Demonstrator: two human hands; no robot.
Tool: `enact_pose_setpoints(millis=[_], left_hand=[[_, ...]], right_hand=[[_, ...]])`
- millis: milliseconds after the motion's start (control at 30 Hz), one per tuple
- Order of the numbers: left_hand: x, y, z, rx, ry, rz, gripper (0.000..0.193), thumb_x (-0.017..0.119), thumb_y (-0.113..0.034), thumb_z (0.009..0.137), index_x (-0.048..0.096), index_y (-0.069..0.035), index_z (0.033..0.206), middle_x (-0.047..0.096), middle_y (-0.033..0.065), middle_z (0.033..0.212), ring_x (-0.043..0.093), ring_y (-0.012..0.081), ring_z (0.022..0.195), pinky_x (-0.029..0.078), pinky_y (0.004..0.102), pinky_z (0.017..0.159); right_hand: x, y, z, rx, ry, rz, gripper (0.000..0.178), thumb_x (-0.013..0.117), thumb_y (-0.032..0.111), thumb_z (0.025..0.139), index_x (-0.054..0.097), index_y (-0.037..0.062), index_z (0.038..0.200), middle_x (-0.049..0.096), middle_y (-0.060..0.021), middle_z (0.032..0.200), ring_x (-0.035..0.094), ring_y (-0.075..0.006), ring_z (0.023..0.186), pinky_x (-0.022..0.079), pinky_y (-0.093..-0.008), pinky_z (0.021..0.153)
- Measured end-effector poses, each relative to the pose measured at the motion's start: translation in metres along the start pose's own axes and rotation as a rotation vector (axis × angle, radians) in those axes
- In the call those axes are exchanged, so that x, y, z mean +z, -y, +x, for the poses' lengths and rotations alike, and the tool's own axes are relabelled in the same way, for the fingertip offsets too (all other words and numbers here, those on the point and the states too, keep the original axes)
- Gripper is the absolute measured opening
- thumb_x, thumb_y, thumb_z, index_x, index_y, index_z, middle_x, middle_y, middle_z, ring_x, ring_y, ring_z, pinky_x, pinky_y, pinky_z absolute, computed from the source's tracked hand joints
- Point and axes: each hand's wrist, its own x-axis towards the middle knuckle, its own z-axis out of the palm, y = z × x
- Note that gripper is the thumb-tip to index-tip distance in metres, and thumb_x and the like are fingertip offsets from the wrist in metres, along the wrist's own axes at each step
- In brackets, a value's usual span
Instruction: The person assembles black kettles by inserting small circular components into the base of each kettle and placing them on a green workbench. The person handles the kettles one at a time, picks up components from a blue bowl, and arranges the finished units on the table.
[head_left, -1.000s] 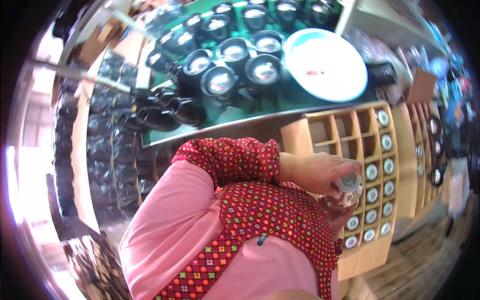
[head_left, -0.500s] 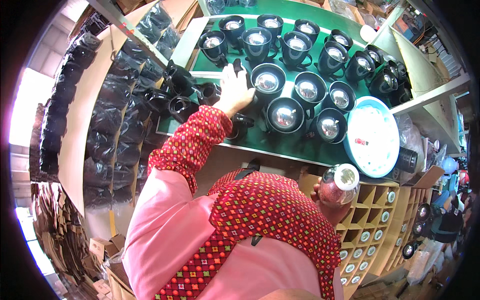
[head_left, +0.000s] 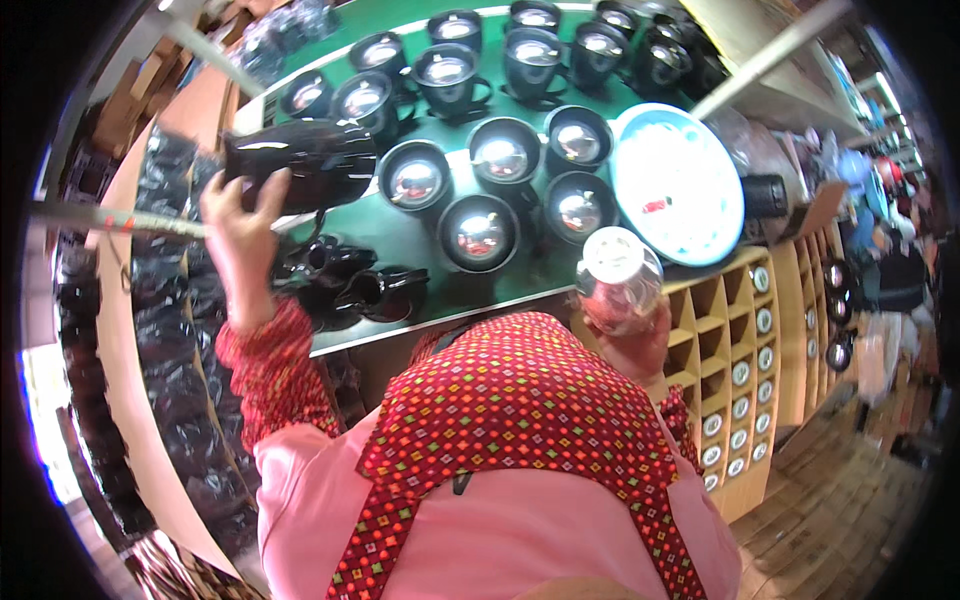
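My left hand (head_left: pixel 240 235) grips the end of a glossy black jug (head_left: pixel 325 165), held on its side above the left of the green table (head_left: pixel 460 305). Smeared by motion, the jug shows little detail. Low at my right side, my right hand (head_left: pixel 635 335) is wrapped round a silvered glass flask liner (head_left: pixel 622 280), its end with a white round patch facing up. Between the hands stand several black jugs (head_left: pixel 478 232) with shiny silver domes inside. Several more glossy black jugs (head_left: pixel 385 293) lie on the table below my left hand.
A pale blue basin (head_left: pixel 735 225) with white contents stands at the table's right. Beside me on the right is a divided carton (head_left: pixel 712 345) with liners in some cells. Bagged black pieces (head_left: pixel 165 270) are stacked at the left. A metal bar (head_left: pixel 120 218) crosses near my left hand.
My left hand has moved left and now holds a black jug up on its side. The right hand keeps the liner, now closer to the basin. The view has shifted.
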Motion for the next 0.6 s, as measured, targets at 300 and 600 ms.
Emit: enact_pose_setpoints(millis=[300,600], left_hand=[[-0.071,-0.180,-0.021,0.507,0.448,-1.058,0.064,0.099,-0.045,0.069,0.073,0.005,0.098,0.054,0.0276,0.147,0.068,0.0379,0.120,0.055,0.0428,0.100],[-0.056,-0.274,-0.070,0.524,0.640,-1.099,0.069,0.101,-0.046,0.070,0.068,0.002,0.107,0.055,0.0287,0.144,0.066,0.0411,0.123,0.054,0.0460,0.103]], right_hand=[[0.005,0.011,-0.002,-0.007,0.295,-0.168,0.071,0.050,0.057,0.109,0.043,0.0086,0.160,0.057,-0.0154,0.155,0.055,-0.0325,0.142,0.042,-0.0544,0.122],[0.010,0.035,-0.024,-0.514,0.340,-0.843,0.068,0.052,0.053,0.110,0.044,0.0027,0.155,0.061,-0.0167,0.144,0.058,-0.0298,0.136,0.046,-0.0509,0.117]])
